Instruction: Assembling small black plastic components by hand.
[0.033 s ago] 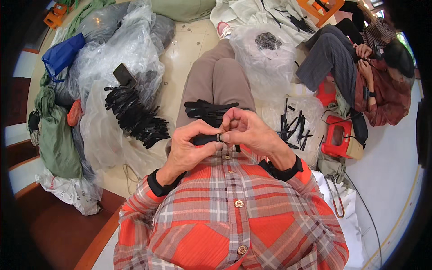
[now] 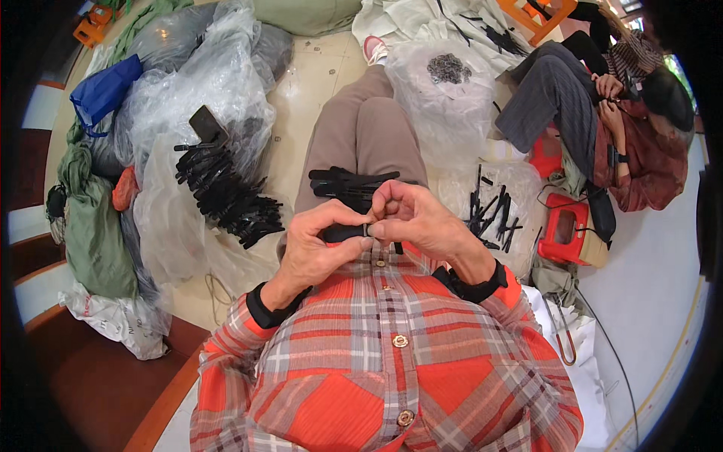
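Note:
Close to my stomach, my left hand (image 2: pixel 322 242) pinches a black strap-like piece (image 2: pixel 345 234) between thumb and fingers. Fingertips of my right hand (image 2: pixel 416 220) close on its right end, where a small bright part shows; its kind is too small to tell. Both hands nearly touch. Just beyond them, a bundle of similar black pieces (image 2: pixel 348 183) lies across my lap. To the left, a big heap of black strap-like pieces (image 2: pixel 226 196) rests on clear plastic. Several thin black strips (image 2: pixel 495 215) are scattered on plastic at the right.
Small dark metal-looking parts (image 2: pixel 449 68) sit on a plastic bag (image 2: pixel 422 102) beyond my knees. A dark phone-like slab (image 2: pixel 205 124) tops the left heap. Red stools (image 2: pixel 558 230) stand at the right, near another person (image 2: pixel 640 162) working with their hands. A blue bag (image 2: pixel 105 92) lies far left.

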